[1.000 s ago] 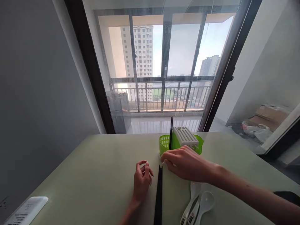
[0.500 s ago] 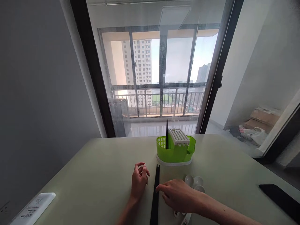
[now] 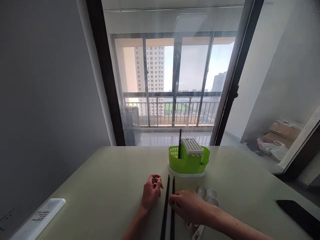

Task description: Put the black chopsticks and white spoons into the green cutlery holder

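Some chopsticks [image 3: 172, 224], flat, partly under right hand [image 3: 188, 206]

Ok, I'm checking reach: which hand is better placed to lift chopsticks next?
Probably the right hand: its fingers are at the chopsticks, while the left hand is curled, apart from them.

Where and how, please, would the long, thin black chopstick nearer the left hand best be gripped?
Probably pinch the black chopstick crosswise at its visible middle, coming from above and left: it lies flat, slim and straight, while the right hand is close on its other side.
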`<move>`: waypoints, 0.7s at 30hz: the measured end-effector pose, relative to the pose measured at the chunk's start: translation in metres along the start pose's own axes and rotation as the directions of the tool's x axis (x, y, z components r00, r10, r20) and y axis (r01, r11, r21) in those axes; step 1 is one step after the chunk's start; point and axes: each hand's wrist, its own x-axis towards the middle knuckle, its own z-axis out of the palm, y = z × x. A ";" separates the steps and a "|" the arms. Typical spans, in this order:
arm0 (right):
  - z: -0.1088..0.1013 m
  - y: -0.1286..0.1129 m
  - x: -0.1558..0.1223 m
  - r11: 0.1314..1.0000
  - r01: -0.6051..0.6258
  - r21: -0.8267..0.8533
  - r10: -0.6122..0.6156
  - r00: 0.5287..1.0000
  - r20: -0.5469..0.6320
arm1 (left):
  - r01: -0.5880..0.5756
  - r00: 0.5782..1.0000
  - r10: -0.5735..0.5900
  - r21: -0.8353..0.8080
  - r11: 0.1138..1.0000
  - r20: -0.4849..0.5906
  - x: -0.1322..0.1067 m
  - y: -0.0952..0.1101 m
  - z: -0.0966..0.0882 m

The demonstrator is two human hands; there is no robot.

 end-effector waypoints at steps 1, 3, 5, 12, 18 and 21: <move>0.001 0.000 0.002 1.000 -0.019 -0.002 0.019 1.000 -0.003 | 0.000 1.000 0.000 -0.001 1.000 -0.001 0.000 -0.001 0.000; 0.005 -0.001 0.005 0.998 -0.066 -0.005 0.066 0.998 -0.006 | -0.004 1.000 0.004 0.000 1.000 0.001 0.001 -0.002 0.000; 0.009 -0.002 0.008 0.993 -0.120 -0.009 0.120 0.993 -0.009 | -0.011 1.000 0.011 0.003 1.000 0.003 0.001 -0.002 0.000; 0.021 -0.008 0.026 0.965 -0.262 -0.008 0.262 0.965 -0.017 | 0.008 1.000 -0.008 0.018 1.000 0.007 -0.002 0.003 0.000; 0.026 -0.009 0.038 0.943 -0.332 0.032 0.333 0.942 -0.034 | -0.013 1.000 0.012 0.014 1.000 0.014 -0.001 0.000 0.001; 0.027 -0.009 0.039 0.939 -0.339 0.059 0.341 0.940 -0.027 | -0.007 1.000 0.007 0.009 1.000 0.018 0.000 -0.001 0.002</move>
